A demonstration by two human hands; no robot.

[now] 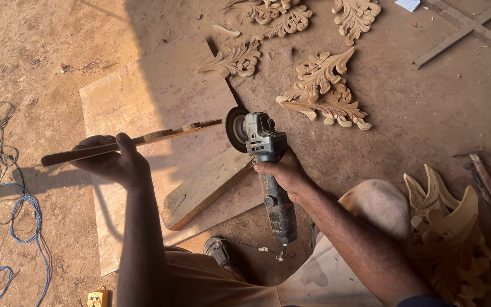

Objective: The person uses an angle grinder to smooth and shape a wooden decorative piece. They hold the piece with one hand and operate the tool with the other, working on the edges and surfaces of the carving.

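Nearest the viewer, the person sits low with knees bent, a sandalled foot (218, 250) planted on the dirt floor (427, 113). A yellow plug block (98, 298) lies at the bottom edge, with blue cable (26, 219) looping away to the left.

The right hand (284, 173) is wrapped closed around the neck of an angle grinder (268, 170), fingers fully round the body just behind the gear head. This grip keeps the sanding disc (236, 129) upright and facing left, toward the workpiece. The tool's cord exits at the rear, near the foot.

The left hand (115, 162) is closed on a long flat wooden strip (132, 142), thumb on top and fingers beneath. The strip is held roughly level in the air, its far end just short of the disc; whether they touch cannot be told. Holding it mid-length leaves the working end free and the hand well away from the disc.

Below both lies a thick plank (206, 190) resting across a pale plywood sheet (154, 96), apparently serving as a work surface on the floor.

Beside the right knee stands a stack of carved wooden ornaments (450, 239). Farther off, more carved leaf-scroll pieces (322, 91) are spread flat on the floor. A crossed wooden frame (467, 28) lies at the far right.
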